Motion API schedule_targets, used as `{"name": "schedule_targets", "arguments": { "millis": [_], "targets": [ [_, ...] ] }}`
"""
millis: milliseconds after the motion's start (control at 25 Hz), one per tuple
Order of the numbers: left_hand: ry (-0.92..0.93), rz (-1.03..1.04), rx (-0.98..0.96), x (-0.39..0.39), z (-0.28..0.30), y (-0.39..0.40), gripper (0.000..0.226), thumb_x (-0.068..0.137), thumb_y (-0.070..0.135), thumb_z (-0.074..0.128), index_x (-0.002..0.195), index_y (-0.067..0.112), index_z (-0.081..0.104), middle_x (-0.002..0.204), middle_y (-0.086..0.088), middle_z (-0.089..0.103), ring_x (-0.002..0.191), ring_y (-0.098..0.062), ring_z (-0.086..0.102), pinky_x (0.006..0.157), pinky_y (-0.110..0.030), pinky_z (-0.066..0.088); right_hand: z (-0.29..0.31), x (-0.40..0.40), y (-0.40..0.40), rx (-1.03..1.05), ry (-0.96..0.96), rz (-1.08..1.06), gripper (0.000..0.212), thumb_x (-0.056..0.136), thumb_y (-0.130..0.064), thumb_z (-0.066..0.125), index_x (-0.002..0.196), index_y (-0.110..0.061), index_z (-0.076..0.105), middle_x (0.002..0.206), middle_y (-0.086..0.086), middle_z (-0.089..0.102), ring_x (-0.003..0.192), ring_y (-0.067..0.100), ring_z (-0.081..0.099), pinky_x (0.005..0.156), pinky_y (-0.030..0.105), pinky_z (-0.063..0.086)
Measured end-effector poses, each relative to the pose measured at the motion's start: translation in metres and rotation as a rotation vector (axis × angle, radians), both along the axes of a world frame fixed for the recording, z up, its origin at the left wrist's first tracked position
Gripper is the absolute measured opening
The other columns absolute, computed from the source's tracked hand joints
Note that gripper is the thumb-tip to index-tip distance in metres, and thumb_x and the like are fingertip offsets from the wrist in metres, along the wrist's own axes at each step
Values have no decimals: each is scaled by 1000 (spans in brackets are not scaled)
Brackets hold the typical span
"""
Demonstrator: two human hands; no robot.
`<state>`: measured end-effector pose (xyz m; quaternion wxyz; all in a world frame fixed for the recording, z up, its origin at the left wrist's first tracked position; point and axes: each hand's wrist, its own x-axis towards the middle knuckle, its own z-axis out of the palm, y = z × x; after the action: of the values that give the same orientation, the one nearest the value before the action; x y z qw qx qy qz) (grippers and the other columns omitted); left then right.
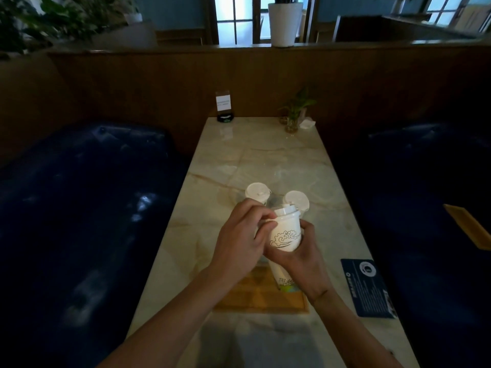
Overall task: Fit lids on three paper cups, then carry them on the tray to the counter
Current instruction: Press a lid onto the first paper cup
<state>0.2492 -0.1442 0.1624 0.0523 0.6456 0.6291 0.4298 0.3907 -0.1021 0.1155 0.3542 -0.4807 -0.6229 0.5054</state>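
A dim café booth. A long pale marble table [265,155] is running away from the viewer, flanked by dark blue padded benches, one on the left [79,195] and one on the right [425,181]. A brown wooden partition wall [186,83] is closing off the far end. A white planter [284,23] is standing on its ledge. Behind it, paned windows [236,19] are glowing with cool daylight against blue walls. Leafy plants [39,19] are hanging at upper left.

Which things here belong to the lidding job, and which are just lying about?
Job: held cup and its lid, in left hand and right hand; two lidded cups; wooden tray.

Lying about: sign holder, small plant, dark card.
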Motion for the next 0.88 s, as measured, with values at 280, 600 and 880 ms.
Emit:
{"name": "schedule_targets", "arguments": {
  "millis": [280, 600, 880],
  "targets": [
    [-21, -35, 115, 9, 5, -12, 13, 87, 16, 71, 99, 14, 68, 101, 4, 58, 95, -8, 58, 84, -21, 49, 5, 7, -18, 52, 32, -95, 90, 49, -56, 84, 124, -34, 42, 98, -15, 67, 86, -9, 65, 64, 19, 52],
    [-173, -97, 155, 14, 0, -39, 10, 88, 25, 65, 97, 20, 67, 101, 11, 59, 96, -10, 61, 85, -20, 49, 4, 26, -39, -67, 227, 5, 68, 57, -21, 86, 116, -21, 54, 99, 4, 71, 86, 16, 71, 65, 27, 59],
    [-219, -111, 104, 2, -9, -44, 8, 88, 21, 66, 96, 19, 67, 99, 11, 61, 95, -8, 62, 84, -15, 47, -1, 27, -37, -228, 306, 123, 88, 49, -32, 87, 125, -16, 47, 104, 14, 70, 82, 27, 72, 64, 40, 61]
  ]
}}
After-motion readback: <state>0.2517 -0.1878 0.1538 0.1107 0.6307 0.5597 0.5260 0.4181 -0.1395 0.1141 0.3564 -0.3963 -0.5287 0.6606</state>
